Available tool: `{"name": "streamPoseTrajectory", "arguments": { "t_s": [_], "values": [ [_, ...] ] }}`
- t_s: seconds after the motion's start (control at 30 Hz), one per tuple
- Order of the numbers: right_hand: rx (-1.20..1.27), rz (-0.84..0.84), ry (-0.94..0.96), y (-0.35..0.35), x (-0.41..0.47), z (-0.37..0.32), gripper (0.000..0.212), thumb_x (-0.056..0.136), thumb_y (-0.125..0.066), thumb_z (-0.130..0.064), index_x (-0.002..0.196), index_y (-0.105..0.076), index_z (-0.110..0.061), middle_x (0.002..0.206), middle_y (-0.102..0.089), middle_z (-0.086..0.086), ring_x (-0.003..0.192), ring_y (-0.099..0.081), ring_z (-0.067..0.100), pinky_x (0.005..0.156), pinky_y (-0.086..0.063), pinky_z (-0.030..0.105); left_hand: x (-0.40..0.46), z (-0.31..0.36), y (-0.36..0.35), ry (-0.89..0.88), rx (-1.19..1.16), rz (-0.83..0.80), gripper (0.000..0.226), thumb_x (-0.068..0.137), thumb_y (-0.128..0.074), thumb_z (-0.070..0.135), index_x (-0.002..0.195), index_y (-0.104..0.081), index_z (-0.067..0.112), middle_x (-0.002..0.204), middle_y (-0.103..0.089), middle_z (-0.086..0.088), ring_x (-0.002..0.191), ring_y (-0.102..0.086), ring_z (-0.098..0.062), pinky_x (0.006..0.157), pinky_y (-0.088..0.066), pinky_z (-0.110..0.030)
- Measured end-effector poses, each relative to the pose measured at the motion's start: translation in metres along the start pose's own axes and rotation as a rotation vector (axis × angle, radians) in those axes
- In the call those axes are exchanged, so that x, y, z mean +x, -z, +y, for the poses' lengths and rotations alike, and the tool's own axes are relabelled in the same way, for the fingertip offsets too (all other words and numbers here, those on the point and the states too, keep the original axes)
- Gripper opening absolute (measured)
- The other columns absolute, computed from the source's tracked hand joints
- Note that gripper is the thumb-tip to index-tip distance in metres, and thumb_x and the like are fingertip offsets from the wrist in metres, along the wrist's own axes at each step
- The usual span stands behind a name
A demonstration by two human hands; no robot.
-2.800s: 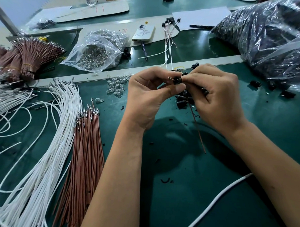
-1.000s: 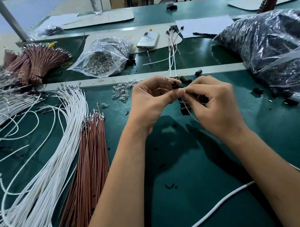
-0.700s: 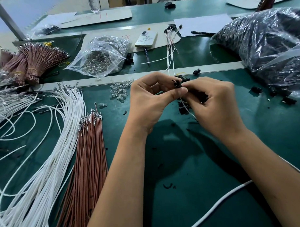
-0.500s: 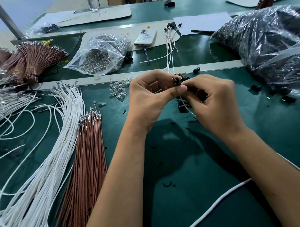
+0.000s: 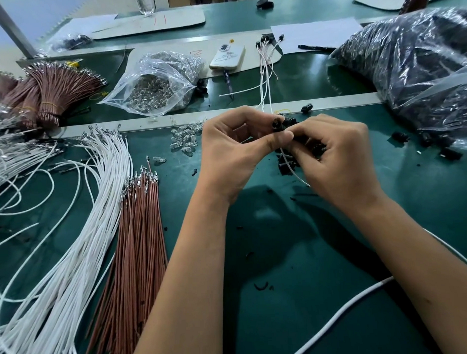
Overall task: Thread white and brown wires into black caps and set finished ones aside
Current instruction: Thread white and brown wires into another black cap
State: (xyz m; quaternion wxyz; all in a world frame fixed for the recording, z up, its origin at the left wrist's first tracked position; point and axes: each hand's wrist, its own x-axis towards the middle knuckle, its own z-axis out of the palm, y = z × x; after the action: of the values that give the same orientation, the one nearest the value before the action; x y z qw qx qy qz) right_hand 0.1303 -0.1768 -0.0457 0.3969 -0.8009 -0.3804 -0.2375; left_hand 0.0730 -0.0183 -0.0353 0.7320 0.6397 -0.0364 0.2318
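Brown lead gone, right hand (image 5: 340,157) is now pinching a white wire (image 5: 293,169), feeding it up-left toward the black cap (image 5: 277,123) gripped in left hand (image 5: 231,150) fingers.

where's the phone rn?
Head view, far centre: the phone lies flat on a pale card sheet, between the clear bag of metal parts and the set-aside capped wires.
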Motion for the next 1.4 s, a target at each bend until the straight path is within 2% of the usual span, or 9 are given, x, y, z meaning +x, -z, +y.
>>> {"name": "streamPoseTrajectory", "arguments": {
  "t_s": [0.17,0.47,0.8,1.03,1.2,1.4],
  "values": [
    [0.037,0.024,-0.019,0.003,0.001,0.002,0.001,0.088,-0.08,-0.009,0.087,-0.08,-0.008,0.078,-0.067,-0.009,0.069,-0.06,0.007,0.069,-0.043,0.014,0.0,0.002,-0.001,-0.015,0.031,-0.035,0.027,0.067,-0.085,-0.009,0.078,-0.071,0.01,0.077,-0.072,-0.001,0.069,-0.062,-0.01,0.073,-0.054,-0.028],
    [0.047,0.027,-0.035,0.004,0.001,0.002,0.003,0.086,-0.079,-0.005,0.086,-0.08,-0.008,0.076,-0.067,-0.008,0.067,-0.059,0.005,0.067,-0.043,0.014,-0.002,0.007,-0.004,-0.024,-0.021,-0.085,0.029,0.067,-0.081,-0.017,0.081,-0.069,0.005,0.073,-0.07,0.003,0.067,-0.061,-0.007,0.069,-0.051,-0.021],
    [0.051,0.016,-0.018,0.005,0.001,0.001,0.007,0.087,-0.076,-0.004,0.091,-0.081,-0.007,0.08,-0.072,-0.003,0.07,-0.062,0.008,0.069,-0.044,0.015,-0.002,0.01,-0.005,-0.038,-0.028,-0.116,0.03,0.066,-0.081,-0.017,0.082,-0.07,0.006,0.073,-0.068,0.0,0.071,-0.059,-0.015,0.071,-0.051,-0.026],
    [0.032,0.012,-0.014,0.004,0.002,0.002,0.006,0.087,-0.076,-0.004,0.089,-0.08,-0.006,0.079,-0.066,-0.01,0.071,-0.058,0.003,0.07,-0.041,0.01,-0.002,0.011,-0.006,-0.045,-0.053,-0.142,0.036,0.067,-0.078,-0.02,0.091,-0.069,0.005,0.072,-0.067,0.003,0.072,-0.059,-0.014,0.073,-0.051,-0.025],
    [0.031,0.01,-0.016,0.004,0.002,0.0,0.007,0.086,-0.075,-0.003,0.086,-0.08,-0.008,0.076,-0.065,-0.01,0.068,-0.057,0.004,0.067,-0.039,0.01,-0.001,0.01,-0.006,-0.062,-0.075,-0.148,0.036,0.067,-0.077,-0.022,0.089,-0.068,0.004,0.071,-0.066,0.006,0.071,-0.06,-0.012,0.072,-0.051,-0.023],
    [0.012,0.005,-0.013,0.003,0.002,0.001,0.01,0.084,-0.074,-0.003,0.076,-0.072,-0.008,0.069,-0.064,-0.001,0.063,-0.056,0.017,0.06,-0.044,0.031,-0.001,0.005,-0.004,-0.061,-0.107,-0.163,0.036,0.069,-0.072,-0.025,0.09,-0.064,0.003,0.072,-0.069,0.01,0.07,-0.064,-0.005,0.071,-0.051,-0.018]
  ]
}}
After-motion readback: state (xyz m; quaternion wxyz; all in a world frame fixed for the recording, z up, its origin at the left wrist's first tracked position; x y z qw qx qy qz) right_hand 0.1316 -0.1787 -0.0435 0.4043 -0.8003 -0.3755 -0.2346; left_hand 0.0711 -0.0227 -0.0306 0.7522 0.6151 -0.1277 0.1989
